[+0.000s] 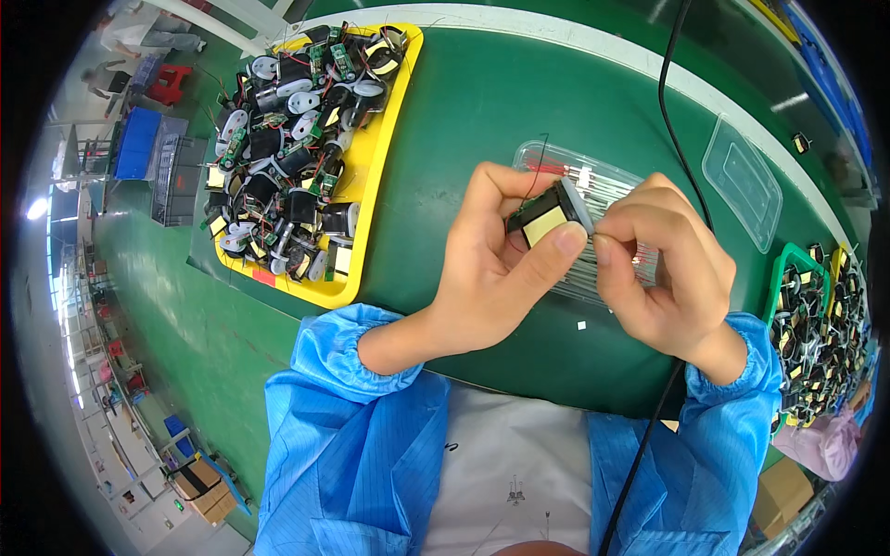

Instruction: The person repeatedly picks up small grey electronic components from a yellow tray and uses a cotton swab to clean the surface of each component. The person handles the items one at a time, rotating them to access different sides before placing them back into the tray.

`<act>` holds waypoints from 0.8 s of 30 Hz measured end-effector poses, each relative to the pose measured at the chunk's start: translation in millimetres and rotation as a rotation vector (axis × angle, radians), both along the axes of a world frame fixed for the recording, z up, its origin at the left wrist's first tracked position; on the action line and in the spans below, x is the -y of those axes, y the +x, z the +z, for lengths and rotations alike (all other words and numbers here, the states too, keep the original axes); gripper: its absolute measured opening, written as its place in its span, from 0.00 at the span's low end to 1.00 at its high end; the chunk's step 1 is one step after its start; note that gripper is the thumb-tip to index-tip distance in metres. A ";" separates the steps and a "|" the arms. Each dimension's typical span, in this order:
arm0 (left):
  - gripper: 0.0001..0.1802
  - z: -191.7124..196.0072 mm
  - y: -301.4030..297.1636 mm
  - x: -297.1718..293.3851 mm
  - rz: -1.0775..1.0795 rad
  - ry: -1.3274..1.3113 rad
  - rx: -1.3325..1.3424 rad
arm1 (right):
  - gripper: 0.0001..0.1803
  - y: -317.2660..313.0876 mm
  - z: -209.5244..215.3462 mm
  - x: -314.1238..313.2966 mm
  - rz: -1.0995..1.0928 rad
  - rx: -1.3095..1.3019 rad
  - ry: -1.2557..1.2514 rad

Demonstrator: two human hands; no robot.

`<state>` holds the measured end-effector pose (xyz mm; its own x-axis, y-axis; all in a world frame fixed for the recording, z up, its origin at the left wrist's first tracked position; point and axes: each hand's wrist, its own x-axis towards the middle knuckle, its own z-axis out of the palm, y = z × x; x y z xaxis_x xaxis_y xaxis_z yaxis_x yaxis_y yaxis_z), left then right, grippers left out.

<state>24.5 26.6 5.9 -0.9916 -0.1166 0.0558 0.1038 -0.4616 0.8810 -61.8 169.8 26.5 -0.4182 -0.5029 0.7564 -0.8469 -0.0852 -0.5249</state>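
My left hand (491, 264) is closed round a black, drum-shaped motor unit (541, 218) with a grey end cap, a yellow pad and thin wires. The cap faces my right hand (669, 264), whose thumb and forefinger pinch right at it. What sits between those fingertips is too small to make out. Under both hands lies a clear plastic box (530, 156) of thin metal rods (607, 188), partly hidden by the fingers. A small white square (581, 325) rests on the green table (454, 111) just below the box.
At the left, a yellow tray (371, 176) is heaped with similar motor units (287, 139). A clear lid (742, 181) lies to the right of the box. A black cable (664, 88) crosses the table. Green-rimmed (777, 269) and yellow bins of parts stand at the far right.
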 end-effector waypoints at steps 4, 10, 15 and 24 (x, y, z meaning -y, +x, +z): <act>0.17 2.6 1.8 -1.3 -0.033 0.098 0.062 | 0.10 -0.9 -2.0 -2.8 0.039 -0.076 0.000; 0.14 -1.5 -7.2 7.4 -0.281 0.440 0.048 | 0.08 -5.0 10.4 -9.1 0.083 0.094 0.060; 0.20 8.8 -7.7 4.2 -0.211 0.272 0.123 | 0.09 -6.4 11.3 -6.7 0.048 0.038 0.056; 0.17 -5.8 -6.5 10.9 -0.304 0.458 -0.014 | 0.16 1.1 -3.6 -2.1 0.089 -0.063 0.005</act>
<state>18.0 15.8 0.1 -0.9839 0.1600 0.0802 -0.0840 -0.8085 0.5825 -60.7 171.9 22.9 -0.3237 -0.5398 0.7771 -0.8672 -0.1592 -0.4718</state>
